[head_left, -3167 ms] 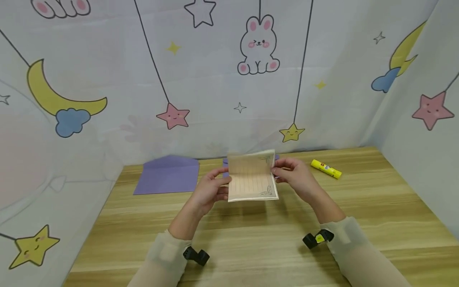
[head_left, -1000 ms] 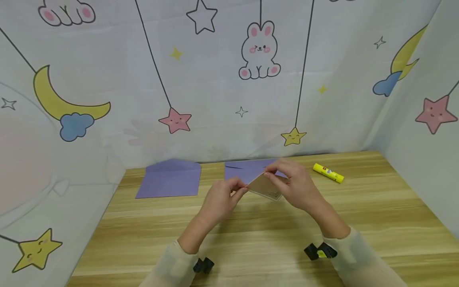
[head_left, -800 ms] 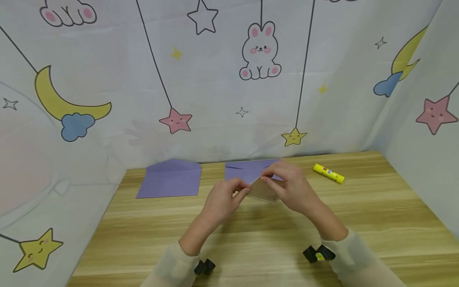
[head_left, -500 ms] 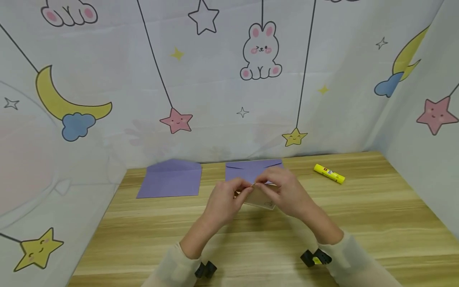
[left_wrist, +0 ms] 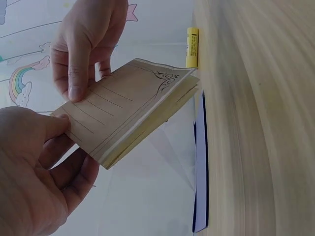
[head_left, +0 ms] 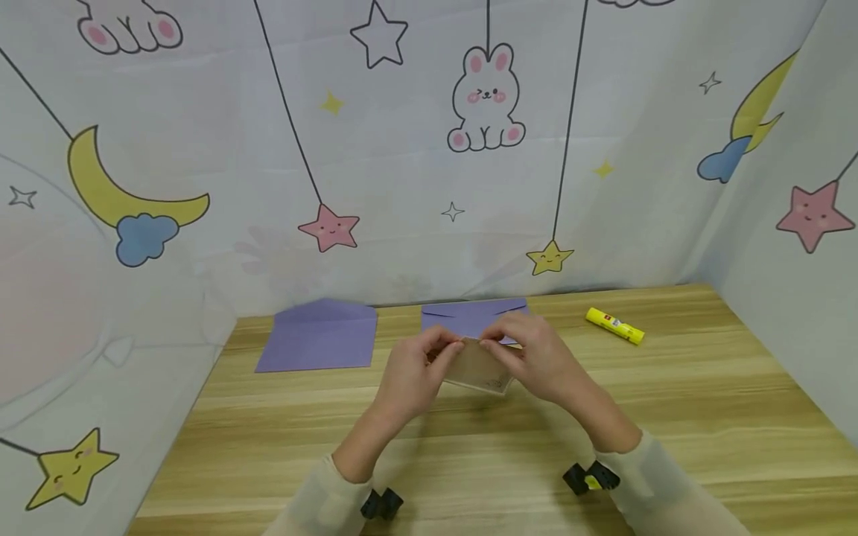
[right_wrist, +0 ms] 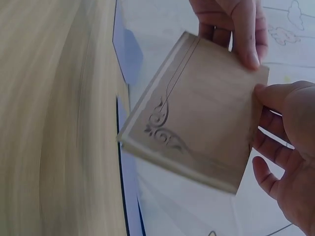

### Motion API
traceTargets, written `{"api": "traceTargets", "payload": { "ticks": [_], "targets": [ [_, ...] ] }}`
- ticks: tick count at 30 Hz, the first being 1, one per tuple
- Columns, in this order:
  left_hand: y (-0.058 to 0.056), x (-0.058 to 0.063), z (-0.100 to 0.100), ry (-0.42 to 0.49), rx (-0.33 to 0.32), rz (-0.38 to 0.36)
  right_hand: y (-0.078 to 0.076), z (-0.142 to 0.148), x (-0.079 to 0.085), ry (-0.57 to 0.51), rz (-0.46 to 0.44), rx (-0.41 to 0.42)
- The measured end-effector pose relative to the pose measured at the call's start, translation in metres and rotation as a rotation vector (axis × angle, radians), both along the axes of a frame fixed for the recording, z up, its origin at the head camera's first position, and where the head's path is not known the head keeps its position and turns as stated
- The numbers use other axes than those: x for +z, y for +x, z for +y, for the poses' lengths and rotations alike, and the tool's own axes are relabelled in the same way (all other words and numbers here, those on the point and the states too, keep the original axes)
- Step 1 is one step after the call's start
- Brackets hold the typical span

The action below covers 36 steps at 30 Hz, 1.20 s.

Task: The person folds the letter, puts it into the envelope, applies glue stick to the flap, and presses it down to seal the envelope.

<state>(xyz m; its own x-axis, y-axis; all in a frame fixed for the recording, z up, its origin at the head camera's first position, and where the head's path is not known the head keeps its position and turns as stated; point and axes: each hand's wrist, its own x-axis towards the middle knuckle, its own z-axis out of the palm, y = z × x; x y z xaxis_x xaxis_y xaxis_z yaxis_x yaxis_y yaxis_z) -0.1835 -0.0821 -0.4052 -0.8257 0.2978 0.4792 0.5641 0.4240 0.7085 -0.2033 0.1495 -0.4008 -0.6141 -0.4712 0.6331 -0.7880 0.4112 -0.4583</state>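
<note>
A folded sheet of lined letter paper point(head_left: 477, 366), tan with a scrolled corner ornament, is held up over the table in the head view. Its layers show along the lower edge in the left wrist view. My left hand point(head_left: 411, 374) pinches the top fold between thumb and forefinger, on the left side. Close beside it, my right hand point(head_left: 536, 359) pinches the same fold the same way. Both thumbs lie on the near face of the letter paper point(right_wrist: 206, 113) in the right wrist view. Behind the hands, a purple envelope point(head_left: 462, 316) lies partly covered by them.
Another purple envelope point(head_left: 322, 342), its flap raised away from me, lies at the back left of the wooden table point(head_left: 469, 461). A yellow glue stick point(head_left: 614, 326) lies at the back right. A printed curtain point(head_left: 402, 164) stands behind the table.
The letter paper went from an upright lined sheet held at its sides to folded over. Both hands moved together along its top fold, the right one leftward, uncovering more of the envelope behind.
</note>
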Motion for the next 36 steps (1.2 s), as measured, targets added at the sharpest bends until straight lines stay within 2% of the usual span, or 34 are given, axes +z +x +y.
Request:
{"api": "traceTargets", "payload": {
  "ticks": [10,15,19,22,24,28,32,36],
  "targets": [
    [-0.010,0.007,-0.019,0.154,0.077,-0.125,-0.015,0.021,-0.009,0.073,-0.171,-0.108],
    [-0.015,0.007,-0.024,0.202,0.131,-0.181,-0.022,0.031,-0.014,0.076,-0.260,-0.158],
    [-0.018,0.004,-0.025,0.283,0.175,-0.261,-0.024,0.034,-0.017,0.017,-0.321,-0.188],
    [-0.021,0.003,-0.025,0.414,0.211,-0.361,-0.025,0.035,-0.017,-0.073,-0.409,-0.208],
    [-0.022,0.003,-0.026,0.519,0.231,-0.435,-0.026,0.034,-0.017,-0.157,-0.505,-0.213],
    [-0.021,0.004,-0.023,0.720,0.242,-0.561,-0.022,0.026,-0.015,-0.354,-0.766,-0.161],
    [-0.021,0.001,-0.016,0.870,0.232,-0.634,-0.015,0.012,-0.015,-0.486,-1.023,-0.024],
    [-0.019,-0.004,-0.009,0.938,0.253,-0.654,-0.005,-0.002,-0.018,-0.568,-1.155,0.137]
  ]
}}
